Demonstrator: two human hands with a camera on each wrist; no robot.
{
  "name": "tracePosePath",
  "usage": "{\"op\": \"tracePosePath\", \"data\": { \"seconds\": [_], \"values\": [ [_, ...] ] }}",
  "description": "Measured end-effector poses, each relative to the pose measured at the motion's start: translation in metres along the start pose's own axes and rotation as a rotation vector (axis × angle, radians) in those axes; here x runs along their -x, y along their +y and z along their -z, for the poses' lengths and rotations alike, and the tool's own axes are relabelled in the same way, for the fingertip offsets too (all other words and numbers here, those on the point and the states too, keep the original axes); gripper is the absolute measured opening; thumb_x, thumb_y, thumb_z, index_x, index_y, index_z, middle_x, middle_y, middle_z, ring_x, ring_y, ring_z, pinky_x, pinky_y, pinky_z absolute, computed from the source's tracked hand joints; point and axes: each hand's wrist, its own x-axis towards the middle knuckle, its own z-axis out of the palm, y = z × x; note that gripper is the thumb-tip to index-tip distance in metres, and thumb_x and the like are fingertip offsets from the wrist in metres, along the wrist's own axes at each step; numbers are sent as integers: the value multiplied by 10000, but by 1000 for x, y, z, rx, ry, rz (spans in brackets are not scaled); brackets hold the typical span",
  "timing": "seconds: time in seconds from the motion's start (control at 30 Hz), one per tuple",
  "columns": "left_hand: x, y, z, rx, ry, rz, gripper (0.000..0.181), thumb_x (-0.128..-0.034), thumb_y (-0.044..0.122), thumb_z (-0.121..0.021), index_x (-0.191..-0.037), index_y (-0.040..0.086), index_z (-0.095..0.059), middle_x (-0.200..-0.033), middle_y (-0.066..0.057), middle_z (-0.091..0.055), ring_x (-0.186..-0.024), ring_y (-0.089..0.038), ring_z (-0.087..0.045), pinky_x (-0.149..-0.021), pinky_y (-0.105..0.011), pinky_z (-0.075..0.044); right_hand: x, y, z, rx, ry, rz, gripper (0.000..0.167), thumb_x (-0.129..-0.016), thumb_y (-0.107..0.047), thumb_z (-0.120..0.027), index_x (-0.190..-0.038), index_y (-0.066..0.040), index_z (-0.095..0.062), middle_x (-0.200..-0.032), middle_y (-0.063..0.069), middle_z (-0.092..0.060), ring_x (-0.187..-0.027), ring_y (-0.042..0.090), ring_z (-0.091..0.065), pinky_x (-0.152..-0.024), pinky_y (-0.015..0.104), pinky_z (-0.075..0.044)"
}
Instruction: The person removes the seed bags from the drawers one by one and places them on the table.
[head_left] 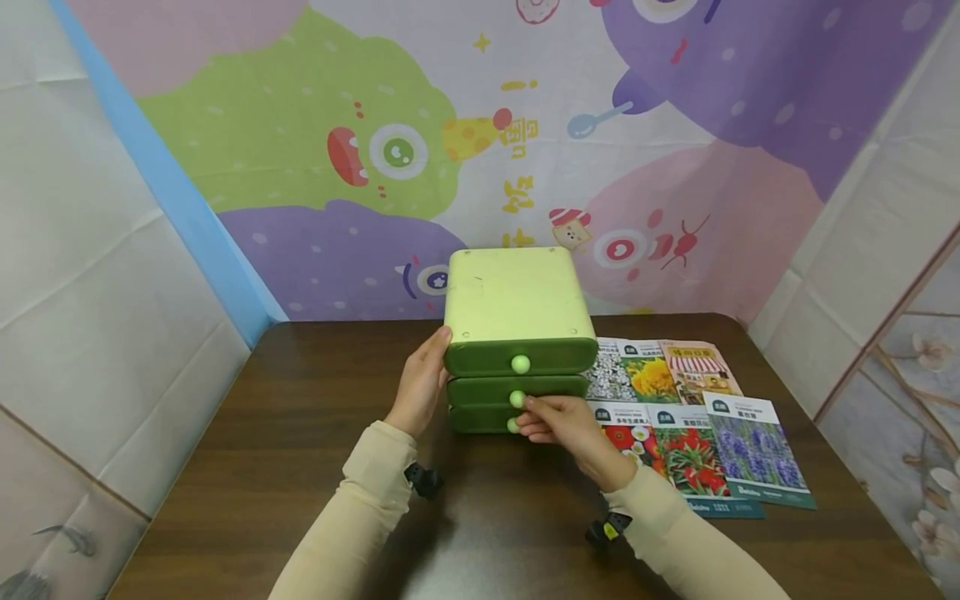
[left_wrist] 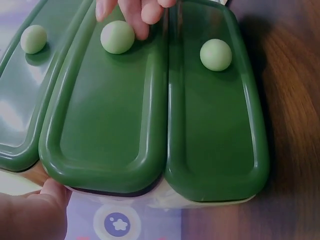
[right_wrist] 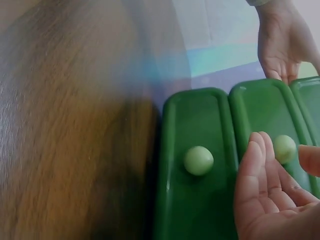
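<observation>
A small drawer cabinet [head_left: 517, 292] with a pale yellow-green shell and three dark green drawers stands on the table. My left hand [head_left: 422, 379] rests against its left side, thumb near the front edge; its other fingers are partly hidden. At the middle drawer [left_wrist: 107, 110], my right hand [head_left: 562, 425] has its thumb and fingers about the round light green knob [right_wrist: 285, 149]. A narrow gap shows between thumb and knob in the right wrist view. The bottom drawer's knob [right_wrist: 198, 160] lies beside those fingers. The middle drawer front juts slightly past its neighbours in the left wrist view.
Several flower seed packets lie right of the cabinet, among them one with purple flowers [head_left: 757, 450] and one with red flowers [head_left: 690, 458]. A cartoon-print cloth [head_left: 300, 108] hangs behind the brown wooden table [head_left: 247, 467].
</observation>
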Motion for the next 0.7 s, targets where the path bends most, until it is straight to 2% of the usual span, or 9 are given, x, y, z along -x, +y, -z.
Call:
{"op": "tracePosePath", "data": {
  "seconds": [0.2,0.4,0.47,0.57,0.63,0.7],
  "values": [
    [0,-2,-1,36,-3,-37,697,-1011,476,-487,-1523,32,-318,-1593,-96,-306,-1467,-213,-316,-1200,-371,-313,16,-15,18,91,11,53,400,-1022,-247,-538,-1231,83,-621,-919,37,-734,-805,83,-697,-766,259,-603],
    [0,-3,0,46,12,-63,673,-1009,469,-496,-1510,44,-350,-1562,-79,-368,-1425,-188,-390,-1176,-348,-352,30,-39,38,197,46,198,415,-1034,-291,-512,-1225,57,-631,-1031,146,-717,-874,131,-701,-805,290,-601],
    [2,-4,2,-38,30,-82,674,-1002,499,-490,-1508,70,-369,-1558,-66,-382,-1424,-188,-392,-1175,-363,-355,34,-45,45,239,69,257,412,-1036,-297,-505,-1218,47,-638,-1060,185,-707,-885,126,-699,-806,281,-599],
    [8,-3,11,-260,52,-141,660,-1003,541,-449,-1513,127,-382,-1552,-57,-399,-1431,-216,-383,-1187,-424,-334,35,-52,58,299,129,347,403,-1040,-295,-495,-1202,39,-653,-1078,238,-697,-878,91,-699,-796,247,-593],
    [12,-3,19,-445,66,-186,652,-1008,565,-408,-1524,169,-367,-1567,-26,-376,-1450,-214,-350,-1200,-439,-306,34,-55,68,368,205,414,389,-1043,-280,-491,-1184,37,-667,-1064,242,-704,-857,47,-693,-774,203,-582],
    [16,-3,29,-615,64,-235,649,-1016,571,-370,-1538,188,-335,-1587,0,-335,-1468,-216,-316,-1213,-453,-274,33,-56,78,485,316,476,366,-1040,-286,-497,-1152,1,-695,-1043,206,-723,-848,53,-690,-740,190,-572]
  ]
}}
